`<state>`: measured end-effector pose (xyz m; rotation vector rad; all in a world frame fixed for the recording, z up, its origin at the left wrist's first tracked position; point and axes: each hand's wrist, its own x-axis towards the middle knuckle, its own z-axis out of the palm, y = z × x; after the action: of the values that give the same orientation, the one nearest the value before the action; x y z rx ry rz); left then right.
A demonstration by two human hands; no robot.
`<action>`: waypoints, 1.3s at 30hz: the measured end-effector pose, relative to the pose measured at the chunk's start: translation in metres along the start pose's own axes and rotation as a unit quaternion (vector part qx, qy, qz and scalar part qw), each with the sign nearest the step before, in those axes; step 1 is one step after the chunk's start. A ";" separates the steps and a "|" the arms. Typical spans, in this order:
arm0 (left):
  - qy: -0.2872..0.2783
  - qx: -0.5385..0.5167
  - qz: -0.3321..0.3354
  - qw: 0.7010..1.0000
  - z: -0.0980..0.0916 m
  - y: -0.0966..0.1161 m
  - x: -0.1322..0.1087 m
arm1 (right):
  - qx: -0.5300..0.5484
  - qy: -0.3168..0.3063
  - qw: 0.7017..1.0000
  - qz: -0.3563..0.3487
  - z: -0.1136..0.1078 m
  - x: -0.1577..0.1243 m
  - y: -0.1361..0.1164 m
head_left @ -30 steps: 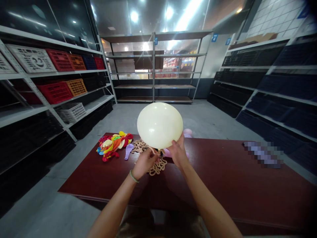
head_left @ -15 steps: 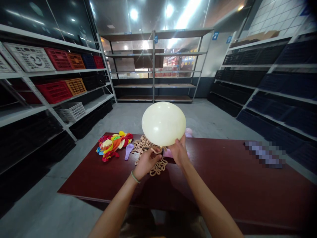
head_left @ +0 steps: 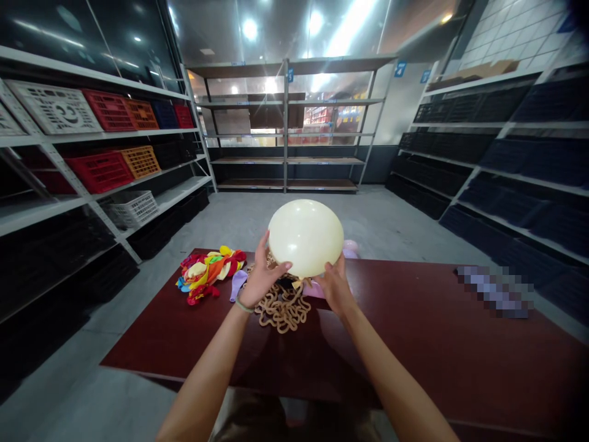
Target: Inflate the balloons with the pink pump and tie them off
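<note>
Over the far middle of the dark red counter [head_left: 414,331], a cream balloon [head_left: 306,236] sits between both hands, just above a heap of tan looped cord [head_left: 281,307]. Plastic crates stand on the left shelving: a red crate [head_left: 101,170], an orange crate [head_left: 142,161] and a white crate [head_left: 133,209] lower down (their contents cannot be made out). The balloon's long axis runs left to right, and its neck points down and near, between the hands. The left hand [head_left: 260,279] has its fingers spread on the balloon's lower left side. The right hand [head_left: 334,285] has its fingers curled under the lower right — whether they pinch the neck I cannot tell. Left of the cord lies a pile of limp coloured balloons [head_left: 207,273].
</note>
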<state>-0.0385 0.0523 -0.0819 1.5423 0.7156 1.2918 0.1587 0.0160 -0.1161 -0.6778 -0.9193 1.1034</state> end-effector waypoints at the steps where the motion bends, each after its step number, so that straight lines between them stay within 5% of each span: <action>1: 0.002 0.004 0.000 1.000 0.004 -0.002 0.001 | -0.004 0.002 1.000 0.003 -0.002 0.001 0.000; 7: 0.018 0.018 0.022 0.999 0.013 -0.019 0.022 | -0.073 0.007 0.997 -0.017 -0.018 0.020 -0.002; 11: 0.040 0.079 0.058 0.994 0.022 -0.033 0.091 | -0.279 0.083 0.949 -0.123 -0.032 0.081 -0.008; 12: 0.052 0.116 0.049 0.991 0.024 -0.036 0.114 | -0.363 0.106 0.917 -0.126 -0.037 0.103 -0.011; 15: 0.053 0.215 -0.027 0.975 0.023 -0.044 0.173 | -0.422 0.125 0.894 -0.090 -0.050 0.161 -0.018; 18: 0.067 0.223 -0.044 0.971 0.010 -0.052 0.196 | -0.462 0.129 0.875 -0.058 -0.062 0.190 -0.017; 23: 0.087 0.199 -0.073 0.973 -0.027 -0.061 0.175 | -0.500 0.091 0.861 -0.015 -0.062 0.182 0.005; 28: 0.093 0.159 -0.104 0.977 -0.060 -0.060 0.131 | -0.501 0.016 0.865 -0.005 -0.040 0.157 0.030; 39: 0.157 0.160 -0.103 0.969 -0.142 -0.042 -0.001 | -0.452 -0.200 0.867 -0.059 0.074 0.087 0.099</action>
<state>-0.1680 0.1091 -0.1253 1.4770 1.3065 1.3208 0.0641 0.1312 -0.1395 -1.1471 -1.8581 0.6612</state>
